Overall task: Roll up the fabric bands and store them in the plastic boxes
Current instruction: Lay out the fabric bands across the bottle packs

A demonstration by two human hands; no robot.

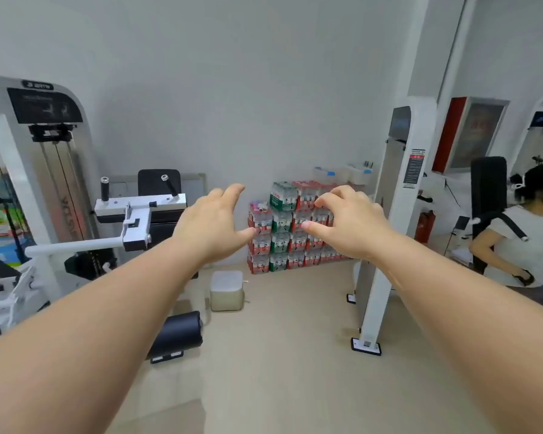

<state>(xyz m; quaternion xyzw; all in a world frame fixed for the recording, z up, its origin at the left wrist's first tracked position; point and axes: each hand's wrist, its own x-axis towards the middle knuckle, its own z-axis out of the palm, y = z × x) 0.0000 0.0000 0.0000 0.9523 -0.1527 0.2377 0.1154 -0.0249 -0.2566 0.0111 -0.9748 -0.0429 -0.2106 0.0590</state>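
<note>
Wall (232, 89); left hand (212, 225), right hand (350, 223) outstretched

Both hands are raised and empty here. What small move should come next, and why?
Probably turn the head to look for the fabric bands. The left hand and right hand hover in the air holding nothing, and no band shows in this view. Only what seem to be clear plastic boxes sit atop the stacked bottle packs by the wall.

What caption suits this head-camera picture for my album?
Left hand and right hand, both empty, held out before stacked bottle packs in a gym.
</note>
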